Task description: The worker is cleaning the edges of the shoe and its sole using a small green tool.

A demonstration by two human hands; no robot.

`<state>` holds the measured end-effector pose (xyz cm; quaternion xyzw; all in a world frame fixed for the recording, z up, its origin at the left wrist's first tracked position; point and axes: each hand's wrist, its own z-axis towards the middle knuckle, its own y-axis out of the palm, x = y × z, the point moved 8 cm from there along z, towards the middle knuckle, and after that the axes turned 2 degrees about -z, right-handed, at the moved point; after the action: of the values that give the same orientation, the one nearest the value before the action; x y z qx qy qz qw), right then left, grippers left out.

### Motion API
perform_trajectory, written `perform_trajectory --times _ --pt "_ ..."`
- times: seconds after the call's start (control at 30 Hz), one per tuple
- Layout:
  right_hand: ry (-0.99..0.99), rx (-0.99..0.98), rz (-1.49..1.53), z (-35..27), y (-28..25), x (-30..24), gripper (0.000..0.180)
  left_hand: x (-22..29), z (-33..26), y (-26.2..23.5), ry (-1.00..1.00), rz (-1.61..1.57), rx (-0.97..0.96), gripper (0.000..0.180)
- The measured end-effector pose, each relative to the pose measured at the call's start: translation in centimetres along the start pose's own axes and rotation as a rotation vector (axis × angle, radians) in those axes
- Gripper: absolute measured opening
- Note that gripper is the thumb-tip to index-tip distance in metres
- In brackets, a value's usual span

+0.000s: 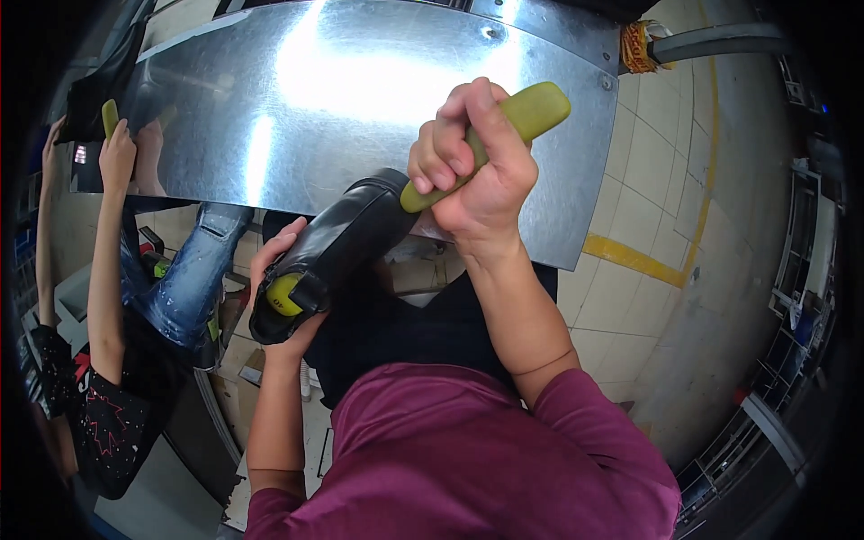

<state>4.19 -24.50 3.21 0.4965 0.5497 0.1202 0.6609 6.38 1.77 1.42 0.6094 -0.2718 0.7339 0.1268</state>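
From my remote seat, I see the right hand (472, 166) curled into a tight fist around a yellow-green tool handle (504, 135), thumb laid along the top, the handle slanting up to the right with its rounded end sticking out past the knuckles. The lower end of the handle meets the black shoe (337, 247) just below the fist; I cannot make out the working tip there, since the fingers and the shoe's upper hide it. The left hand (283, 297) cups the shoe from underneath and behind, fingers wrapped around the heel end, where a yellow last (283, 292) shows through the opening. The shoe lies tilted, toe pointing up toward the right hand, held in the air above my lap, against the near edge of a shiny metal sheet (360, 90) that spans the upper part of the view. Below are a maroon sleeve (468, 459) and dark trousers. Off to the left, another person in jeans (184, 279) and a dark patterned top stands beside the sheet, one hand (117, 153) raised with a similar yellow-green handle. A tiled floor (666, 207) with a yellow line runs along the right.
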Motion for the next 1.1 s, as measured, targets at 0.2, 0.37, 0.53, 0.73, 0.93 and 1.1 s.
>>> perform_trajectory --times 0.2,0.37,0.53,0.73,0.93,1.1 --pt "-0.074 -0.050 0.021 0.0 -0.2 -0.8 0.032 0.7 0.1 0.2 0.003 0.015 -0.001 0.080" --pt "-0.109 -0.101 0.026 0.1 -0.1 -0.6 0.034 0.3 0.2 0.2 -0.021 -0.035 -0.020 0.079" --pt "-0.209 -0.217 0.022 -0.6 0.1 -0.2 0.037 -0.5 0.5 0.0 -0.022 -0.083 -0.002 0.080" --pt "-0.292 -0.133 -0.046 1.3 1.8 1.0 0.037 -2.1 1.6 -2.6 -0.297 -0.158 0.244 0.070" --pt "-0.348 -0.180 -0.102 2.2 3.3 1.8 0.032 -1.8 3.3 -1.6 -0.310 -0.322 0.400 0.063" --pt "-0.382 -0.237 -0.143 1.0 4.2 1.4 0.033 -0.6 1.8 -0.9 -0.296 -0.354 0.511 0.061"
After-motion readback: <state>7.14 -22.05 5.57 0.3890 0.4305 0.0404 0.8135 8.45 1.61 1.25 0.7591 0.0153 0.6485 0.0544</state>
